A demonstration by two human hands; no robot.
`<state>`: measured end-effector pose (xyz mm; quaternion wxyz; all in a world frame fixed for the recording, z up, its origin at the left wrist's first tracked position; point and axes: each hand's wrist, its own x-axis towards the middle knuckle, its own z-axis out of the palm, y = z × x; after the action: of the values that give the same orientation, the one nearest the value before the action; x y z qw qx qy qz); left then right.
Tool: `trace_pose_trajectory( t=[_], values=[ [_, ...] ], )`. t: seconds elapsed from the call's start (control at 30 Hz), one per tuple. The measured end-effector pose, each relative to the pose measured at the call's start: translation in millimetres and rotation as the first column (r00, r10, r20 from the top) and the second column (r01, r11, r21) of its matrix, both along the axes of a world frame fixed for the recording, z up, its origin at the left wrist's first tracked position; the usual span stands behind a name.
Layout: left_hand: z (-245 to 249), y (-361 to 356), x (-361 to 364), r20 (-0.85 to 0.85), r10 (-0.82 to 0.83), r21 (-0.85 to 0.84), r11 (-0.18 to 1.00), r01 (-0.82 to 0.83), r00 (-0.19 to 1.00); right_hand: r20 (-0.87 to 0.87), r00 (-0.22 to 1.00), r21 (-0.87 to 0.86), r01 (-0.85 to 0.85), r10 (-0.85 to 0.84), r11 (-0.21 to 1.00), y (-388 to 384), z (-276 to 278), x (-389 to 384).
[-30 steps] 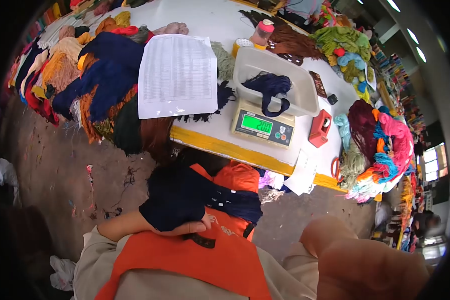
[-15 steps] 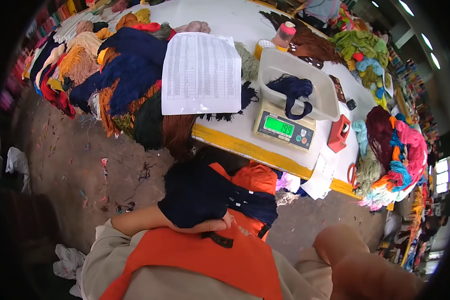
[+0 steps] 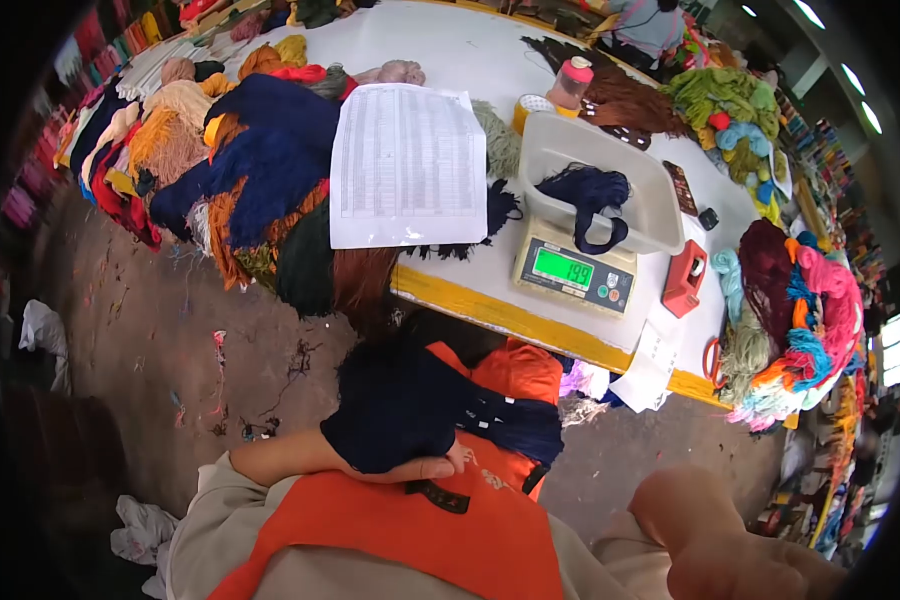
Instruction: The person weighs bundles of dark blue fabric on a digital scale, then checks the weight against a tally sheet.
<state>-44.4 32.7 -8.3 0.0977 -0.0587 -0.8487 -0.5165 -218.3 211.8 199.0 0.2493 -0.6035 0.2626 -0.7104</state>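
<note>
A thick navy yarn hank (image 3: 395, 405) drapes over my left forearm and hand, with part of it reaching right across an orange cloth (image 3: 520, 370). My left hand (image 3: 425, 468) is closed on the hank at my lap; the thumb shows below it and the other fingers are mostly covered. My right hand (image 3: 735, 572) is low at the right, away from the yarn, its fingers not clear at the frame's bottom. On the table, a digital scale (image 3: 575, 275) reading 199 carries a white plastic tub (image 3: 653, 190) with a smaller navy yarn bundle (image 3: 582, 188) inside.
A printed sheet (image 3: 408, 165) lies on heaped yarn (image 3: 270, 130) at the table's left. Near the scale are a red tape dispenser (image 3: 683, 280), a pink-capped bottle (image 3: 572, 82) and a tape roll (image 3: 533, 105). The table's yellow edge (image 3: 510, 325) faces me. More colourful yarn (image 3: 810, 310) lies right.
The view has shifted slightly, so the table sits a little lower. My right hand has moved down a bit. The left hand keeps its hold on the navy hank.
</note>
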Motion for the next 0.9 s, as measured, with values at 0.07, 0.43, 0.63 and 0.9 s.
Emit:
trace_pose_trajectory(
  t=[0.07, 0.43, 0.63, 0.9],
  values=[
    [-3.5, 3.9, 2.7, 0.036, 0.003, -0.006, 1.0, -0.003, 0.999, 0.007, 1.0, 0.014, -0.01, 0.01, 1.0, 0.6, 0.5, -0.1],
    [-3.0, 4.8, -3.2, -0.043, 0.05, 0.001, 0.999, -0.05, 0.998, 0.073, 0.994, 0.089, -0.093, 0.087, 0.992, -5.6, 3.0, 8.8],
    [11.9, -9.8, 2.3, -0.028, 0.144, -0.099, 0.984, -0.146, 0.989, 0.115, 0.99, 0.161, -0.106, 0.088, 0.981, -11.3, 6.6, 6.4],
    [11.8, -23.5, -1.9, -0.033, 0.464, 0.543, 0.752, -0.374, 0.885, -0.263, 0.889, 0.319, 0.447, -0.375, 0.836, -59.0, -130.1, -29.0]
  ],
)
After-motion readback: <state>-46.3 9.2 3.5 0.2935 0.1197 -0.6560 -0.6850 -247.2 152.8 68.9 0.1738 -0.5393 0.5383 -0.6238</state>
